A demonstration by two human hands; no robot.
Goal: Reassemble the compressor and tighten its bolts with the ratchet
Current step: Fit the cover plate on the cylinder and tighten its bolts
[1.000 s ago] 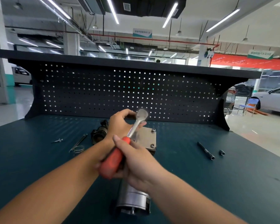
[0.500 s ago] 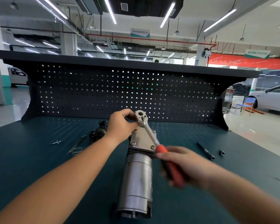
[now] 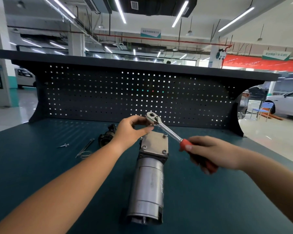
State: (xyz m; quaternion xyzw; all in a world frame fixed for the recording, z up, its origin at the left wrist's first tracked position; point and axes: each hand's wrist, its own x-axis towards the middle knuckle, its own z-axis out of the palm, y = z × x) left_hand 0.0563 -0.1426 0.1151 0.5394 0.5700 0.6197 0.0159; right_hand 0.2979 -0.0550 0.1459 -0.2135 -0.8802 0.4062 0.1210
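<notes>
Head view of a dark teal surface (image 3: 41,174) backed by a perforated back panel (image 3: 108,98). The compressor (image 3: 149,186), a silvery cylinder, lies along the 6-to-12 o'clock line at the middle of the surface, with its open end toward the viewer at 6 o'clock and its square end plate (image 3: 155,142) at 12 o'clock. Three bolts (image 3: 165,135) show in the plate's corners; the fourth corner, at 10 o'clock, is hidden behind the left hand (image 3: 130,130). The ratchet (image 3: 167,130) slants above the plate. Its drive head (image 3: 151,116) is at 11 o'clock, just beyond the plate's far edge, and its red handle (image 3: 184,144) is at 4 o'clock, off the plate's right side. The left hand's grip pinches the drive head between thumb and fingertips from the 9 o'clock side. Whether the head sits on a bolt cannot be told, as the hand covers what lies under it. The right hand (image 3: 210,153), somewhat blurred, has its grip curled round the red handle, the thumb tip near where the handle meets the metal shank. At 9 to 10 o'clock from the end plate, a black fitting (image 3: 107,137) lies just beside the left wrist. Farther out in the same direction lie a thin rod (image 3: 86,147), with a wire loop at its near end, and a small pin (image 3: 63,145). Beyond the surface at 2 o'clock stand a blue chair (image 3: 262,109) and a white car (image 3: 291,105).
</notes>
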